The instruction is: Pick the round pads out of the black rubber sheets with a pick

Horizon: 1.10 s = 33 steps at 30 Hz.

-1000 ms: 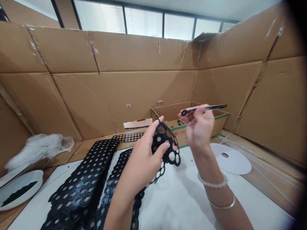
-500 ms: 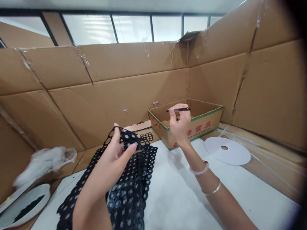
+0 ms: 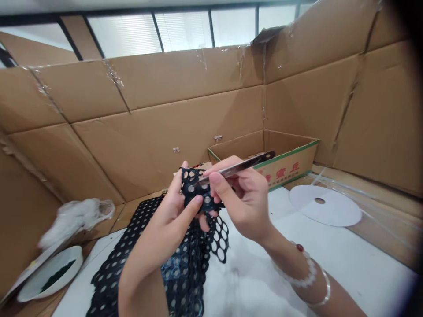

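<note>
My left hand [image 3: 172,215] is closed on an edge of a black sheet of joined rings [image 3: 194,187], thumb on the near side and fingers behind. Pale discs fill some rings, while others are open holes. The rest of the sheet drapes down over the white table. My right hand [image 3: 244,202] pinches a pair of slim metal tweezers [image 3: 244,165] with a hole in the rear end. Their tip meets the held part of the sheet, just above my left thumb. Whether the tip grips anything is too small to tell.
Behind my right hand stands a cardboard box [image 3: 286,169] with green edging and red characters. A white disc [image 3: 325,206] with a centre hole lies at the right. At the left are a white dish [image 3: 77,264] holding dark pieces and a crumpled clear plastic bag [image 3: 71,218]. Cardboard walls surround the table.
My right hand has come from over the cardboard box, left and down, bringing the tweezers to the sheet. My left hand has shifted slightly right, still holding the sheet.
</note>
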Tool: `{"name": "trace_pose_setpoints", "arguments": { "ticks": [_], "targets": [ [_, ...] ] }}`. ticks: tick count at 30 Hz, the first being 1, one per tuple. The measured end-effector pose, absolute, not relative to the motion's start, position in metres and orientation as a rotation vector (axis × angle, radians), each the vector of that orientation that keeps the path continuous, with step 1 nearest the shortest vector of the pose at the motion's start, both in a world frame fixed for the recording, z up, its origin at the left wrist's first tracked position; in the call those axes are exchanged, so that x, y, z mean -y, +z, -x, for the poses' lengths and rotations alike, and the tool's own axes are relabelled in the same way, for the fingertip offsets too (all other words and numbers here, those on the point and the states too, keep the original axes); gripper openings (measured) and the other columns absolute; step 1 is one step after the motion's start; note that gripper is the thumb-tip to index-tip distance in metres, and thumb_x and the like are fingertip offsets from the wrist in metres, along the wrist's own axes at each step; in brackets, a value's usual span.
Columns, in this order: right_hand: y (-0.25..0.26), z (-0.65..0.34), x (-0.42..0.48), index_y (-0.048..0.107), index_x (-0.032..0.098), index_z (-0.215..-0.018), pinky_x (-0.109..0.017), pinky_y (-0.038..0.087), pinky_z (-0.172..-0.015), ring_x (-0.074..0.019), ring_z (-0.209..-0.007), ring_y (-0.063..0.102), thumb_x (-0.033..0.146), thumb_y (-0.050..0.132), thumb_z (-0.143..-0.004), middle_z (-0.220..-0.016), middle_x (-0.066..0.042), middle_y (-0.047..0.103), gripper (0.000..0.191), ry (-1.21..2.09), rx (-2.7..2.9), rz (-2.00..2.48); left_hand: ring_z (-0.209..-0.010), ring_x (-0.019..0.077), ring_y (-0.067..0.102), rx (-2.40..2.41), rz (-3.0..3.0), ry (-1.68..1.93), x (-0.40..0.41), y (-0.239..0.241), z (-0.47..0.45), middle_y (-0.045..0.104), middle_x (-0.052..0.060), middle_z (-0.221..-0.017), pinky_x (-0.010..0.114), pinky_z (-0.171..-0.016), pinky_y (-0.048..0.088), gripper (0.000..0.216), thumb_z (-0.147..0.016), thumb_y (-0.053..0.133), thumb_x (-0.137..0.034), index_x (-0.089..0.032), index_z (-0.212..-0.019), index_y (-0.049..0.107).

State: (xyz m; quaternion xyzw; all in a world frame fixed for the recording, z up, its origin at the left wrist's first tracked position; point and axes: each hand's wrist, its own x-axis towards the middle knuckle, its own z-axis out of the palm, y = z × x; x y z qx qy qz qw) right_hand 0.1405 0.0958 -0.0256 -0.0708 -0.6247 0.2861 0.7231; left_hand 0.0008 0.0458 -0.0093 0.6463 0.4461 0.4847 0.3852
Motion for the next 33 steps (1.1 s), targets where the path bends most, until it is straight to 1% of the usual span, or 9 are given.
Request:
{"name": "trace_pose_setpoints", "arguments": {
  "ticks": [2,4,8,12,15,19,23,29,33],
  "targets": [
    [-0.023,-0.142,-0.088,0.066,0.019,-0.084,-0.018,0.051,-0.044,-0.0091,-0.054,0.064,0.024,0.063,-0.092,-0.068,0.002,0.065,0.009,0.728,1.411,0.121,-0.062,0.0108,0.064,-1.048,-1.604,1.289,-0.041,-0.005,-0.003,0.068,0.006,-0.112,0.028,-0.070,0.057,0.078,-0.097,0.054,-0.030,-0.024,-0.158,0.007],
    [-0.020,-0.146,-0.083,0.067,0.019,-0.084,-0.019,0.056,-0.052,-0.0119,-0.064,0.070,0.020,0.067,-0.088,-0.070,0.001,0.068,0.004,0.696,1.421,0.115,-0.067,0.0111,0.066,-0.980,-1.583,1.313,-0.036,-0.002,-0.004,0.067,0.006,-0.116,0.028,-0.075,0.057,0.079,-0.097,0.054,-0.025,-0.024,-0.158,0.005],
    [-0.021,-0.152,-0.086,0.069,0.021,-0.084,-0.023,0.060,-0.066,-0.0148,-0.078,0.073,0.017,0.069,-0.086,-0.077,0.001,0.073,0.004,0.555,1.474,0.144,-0.077,0.0147,0.070,-0.948,-1.593,1.294,-0.029,0.000,0.000,0.073,-0.001,-0.090,0.028,-0.078,0.055,0.083,-0.096,0.054,-0.021,-0.026,-0.158,-0.001],
    [-0.025,-0.154,-0.096,0.070,0.018,-0.087,-0.029,0.060,-0.077,-0.0188,-0.088,0.073,0.017,0.070,-0.086,-0.080,-0.002,0.076,0.001,0.399,1.596,0.049,-0.068,0.0137,0.070,-1.010,-1.692,1.308,-0.028,0.002,0.003,0.072,-0.004,-0.071,0.024,-0.073,0.053,0.082,-0.098,0.054,-0.023,-0.023,-0.158,-0.001],
    [-0.027,-0.155,-0.101,0.070,0.015,-0.089,-0.030,0.059,-0.076,-0.0189,-0.084,0.074,0.017,0.069,-0.087,-0.083,-0.005,0.077,0.003,0.264,1.630,0.016,-0.063,0.0133,0.069,-1.062,-1.701,1.332,-0.030,0.003,0.003,0.072,-0.004,-0.070,0.024,-0.073,0.052,0.079,-0.097,0.055,-0.025,-0.021,-0.158,0.005],
    [-0.028,-0.156,-0.100,0.069,0.016,-0.088,-0.028,0.057,-0.075,-0.0165,-0.077,0.074,0.017,0.068,-0.088,-0.079,-0.003,0.077,0.001,0.119,1.667,0.026,-0.059,0.0128,0.067,-1.002,-1.675,1.327,-0.031,0.002,0.004,0.070,-0.005,-0.072,0.025,-0.070,0.051,0.077,-0.097,0.054,-0.025,-0.024,-0.158,0.007],
    [-0.028,-0.156,-0.099,0.067,0.018,-0.088,-0.027,0.056,-0.073,-0.0151,-0.074,0.073,0.019,0.065,-0.090,-0.079,-0.002,0.076,0.004,0.075,1.723,0.010,-0.060,0.0122,0.063,-1.020,-1.707,1.318,-0.030,-0.001,0.006,0.065,-0.007,-0.061,0.025,-0.074,0.050,0.072,-0.099,0.051,-0.025,-0.023,-0.158,0.011],
    [-0.031,-0.153,-0.104,0.066,0.017,-0.089,-0.026,0.054,-0.069,-0.0130,-0.066,0.068,0.016,0.061,-0.090,-0.073,-0.001,0.074,0.005,0.105,1.735,-0.006,-0.053,0.0107,0.059,-1.123,-1.745,1.296,-0.032,-0.001,0.008,0.066,-0.005,-0.070,0.023,-0.058,0.048,0.083,-0.097,0.054,-0.030,-0.027,-0.158,-0.002],
    [-0.035,-0.145,-0.111,0.066,0.016,-0.089,-0.027,0.054,-0.072,-0.0156,-0.072,0.072,0.013,0.062,-0.089,-0.078,-0.004,0.075,0.005,-0.120,1.726,0.059,-0.050,0.0129,0.058,-1.302,-1.812,1.303,-0.041,-0.007,0.005,0.059,-0.007,-0.060,0.025,-0.054,0.047,0.087,-0.096,0.054,-0.034,-0.026,-0.158,-0.006]
  ]
}}
